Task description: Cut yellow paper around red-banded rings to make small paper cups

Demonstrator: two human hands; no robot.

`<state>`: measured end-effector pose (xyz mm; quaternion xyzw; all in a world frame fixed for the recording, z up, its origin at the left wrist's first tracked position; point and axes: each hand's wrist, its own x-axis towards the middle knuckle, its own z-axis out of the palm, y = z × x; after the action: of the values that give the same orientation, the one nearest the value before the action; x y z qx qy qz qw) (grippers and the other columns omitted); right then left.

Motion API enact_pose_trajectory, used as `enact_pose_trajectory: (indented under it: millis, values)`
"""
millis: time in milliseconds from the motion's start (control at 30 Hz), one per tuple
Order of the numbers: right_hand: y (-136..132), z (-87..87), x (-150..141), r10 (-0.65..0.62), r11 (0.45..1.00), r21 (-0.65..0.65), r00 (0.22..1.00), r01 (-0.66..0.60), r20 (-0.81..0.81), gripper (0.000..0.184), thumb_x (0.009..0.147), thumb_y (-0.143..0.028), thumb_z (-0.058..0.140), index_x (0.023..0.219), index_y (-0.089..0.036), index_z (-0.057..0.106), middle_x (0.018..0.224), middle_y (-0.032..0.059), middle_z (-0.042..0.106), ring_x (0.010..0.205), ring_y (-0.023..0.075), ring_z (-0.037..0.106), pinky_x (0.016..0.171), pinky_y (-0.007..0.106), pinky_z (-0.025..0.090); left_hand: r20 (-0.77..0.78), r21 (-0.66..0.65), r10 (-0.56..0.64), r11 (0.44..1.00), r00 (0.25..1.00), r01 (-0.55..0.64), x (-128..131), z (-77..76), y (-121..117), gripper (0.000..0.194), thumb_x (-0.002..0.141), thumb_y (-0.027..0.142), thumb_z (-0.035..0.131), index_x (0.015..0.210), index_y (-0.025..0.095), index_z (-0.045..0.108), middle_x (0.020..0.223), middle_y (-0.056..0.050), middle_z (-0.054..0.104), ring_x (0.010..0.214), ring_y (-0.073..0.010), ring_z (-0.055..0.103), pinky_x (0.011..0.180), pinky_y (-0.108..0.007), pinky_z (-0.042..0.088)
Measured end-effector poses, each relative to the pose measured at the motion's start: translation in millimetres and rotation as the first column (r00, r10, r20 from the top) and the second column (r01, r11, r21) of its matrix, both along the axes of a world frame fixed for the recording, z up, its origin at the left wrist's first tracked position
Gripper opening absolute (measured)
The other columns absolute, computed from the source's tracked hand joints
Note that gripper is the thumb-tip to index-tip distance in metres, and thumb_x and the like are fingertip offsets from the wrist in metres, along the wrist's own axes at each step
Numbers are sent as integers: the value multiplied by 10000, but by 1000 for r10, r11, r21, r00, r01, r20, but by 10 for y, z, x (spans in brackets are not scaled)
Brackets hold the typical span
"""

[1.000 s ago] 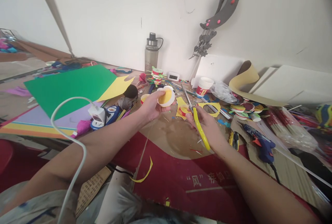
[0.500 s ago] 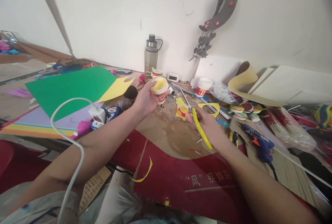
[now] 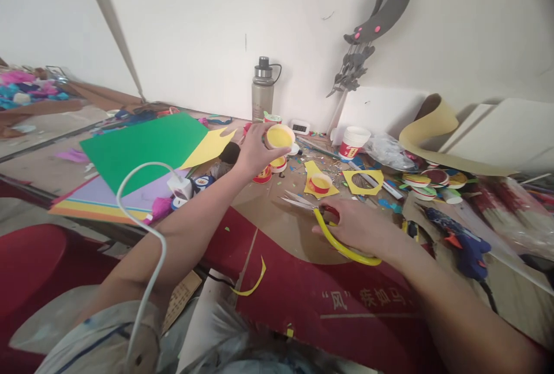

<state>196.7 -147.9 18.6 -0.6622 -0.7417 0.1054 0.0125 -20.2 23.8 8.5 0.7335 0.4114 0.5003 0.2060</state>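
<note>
My left hand (image 3: 255, 152) is closed around a short round paper-cup piece (image 3: 280, 137), white-rimmed with a yellow face turned toward me. My right hand (image 3: 361, 225) grips yellow-handled scissors (image 3: 340, 245). Their blades (image 3: 298, 201) point left over the brown board, slightly parted and touching no paper. Just beyond the scissors, a red cup ring (image 3: 320, 184) sits on a yellow paper scrap (image 3: 312, 171). To its right lies a yellow sheet with a round hole (image 3: 375, 184). More red and white cup pieces (image 3: 263, 176) stand below my left hand, partly hidden by it.
A grey bottle (image 3: 262, 94), a small digital clock (image 3: 299, 127) and stacked paper cups (image 3: 355, 142) stand along the wall. Green paper (image 3: 147, 146) lies left. A white cable (image 3: 162, 241) crosses in front of my left arm. At right rests a blue glue gun (image 3: 470, 250).
My right hand has lowered, and the scissors' blades have swung from pointing up to pointing left. My left hand has turned the cup piece, showing more yellow. The whole view has shifted slightly left.
</note>
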Motion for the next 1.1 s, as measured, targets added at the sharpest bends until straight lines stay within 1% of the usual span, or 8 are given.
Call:
enact_pose_trajectory:
  millis: [133,267,367,467,567,767,933,1100]
  values:
    - [-26,-87,37,59,997,-56,997,-56,55,485,827,-351,817,1292,-243,731,1123,107,780,978,291,727,729,322,471,-478,33,127,991,869,-127,32,-45,-20,688,739,433,889,1343,179,680,1382,-169,618,1383,-389,482,1185,-543,355]
    - [-65,-119,103,199,980,3,979,-199,39,754,797,-373,848,1514,-326,618,1157,100,774,1071,320,727,831,362,535,-675,16,127,987,727,-157,87,-62,-75,728,790,480,843,1405,137,658,1413,-199,623,1372,-426,471,1161,-555,344]
    - [-52,-98,152,218,968,130,976,-213,-24,499,872,-406,794,1362,-327,744,1167,99,782,1099,318,726,896,395,553,-702,18,140,984,699,-179,78,-93,-44,741,827,510,800,1445,141,623,1404,-194,653,1374,-432,483,1161,-561,341]
    - [49,-112,232,98,952,303,984,-50,-146,289,998,-415,641,1170,-257,811,1038,95,796,929,268,746,861,397,571,-714,-18,107,985,692,-170,43,-144,23,690,813,527,805,1384,165,667,1384,-181,680,1370,-438,499,1165,-575,342]
    - [213,-235,333,42,881,469,977,64,-211,320,996,-364,631,1236,-201,767,1055,118,771,898,270,732,884,430,588,-655,13,129,987,745,-160,31,-151,21,713,793,486,832,1416,198,643,1455,-169,644,1398,-432,480,1168,-585,347]
    - [500,-583,413,144,875,482,977,-53,-155,343,953,-149,575,1252,-171,742,1315,171,665,1209,298,658,1116,474,522,-403,132,14,990,915,43,174,-71,-225,417,866,322,763,1267,223,706,1401,-120,683,1365,-342,527,1176,-530,390]
    - [549,-579,419,86,919,391,992,-44,-88,228,956,-109,530,991,-163,749,1166,147,691,1091,264,654,1030,417,528,-159,-133,-272,958,949,253,325,-190,-385,257,854,352,741,1066,207,727,1126,-87,750,1014,-243,686,968,-413,547]
    - [432,-428,349,56,852,524,994,3,-97,238,994,-153,496,986,-181,733,1100,143,678,1055,275,627,938,395,514,144,-355,-296,875,944,329,400,-262,-472,451,760,401,852,1096,175,655,1163,-114,719,1036,-237,690,926,-401,564]
